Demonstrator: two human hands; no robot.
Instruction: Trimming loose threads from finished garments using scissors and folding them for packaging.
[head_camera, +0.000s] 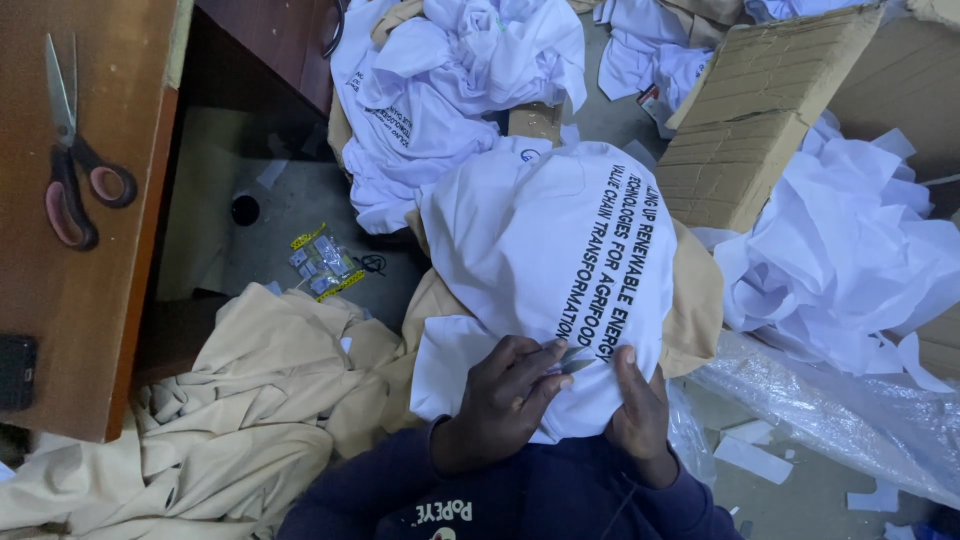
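We count one white printed garment spread over our lap, lying on top of a tan garment whose edge shows along its right side. Our left hand presses on the white cloth near its lower hem, its grip pinched on a small metal tool; whether it is a clipper or a blade we cannot tell. Our right hand lies flat on the cloth just beside the tool, fingers loose and grasping nothing, pinning the fabric.

To the left, one pair of scissors with red handles lies on the wooden tabletop, well apart from both hands, and one dark flat device sits at the tabletop's left edge. One heap of tan cloth fills the floor at lower left. One pile of white garments lies beyond the lap, one cardboard box stands to the upper right, and crumpled white paper and clear plastic sheeting crowd the right edge. One small packet lies on the bare floor, the only open patch nearby.
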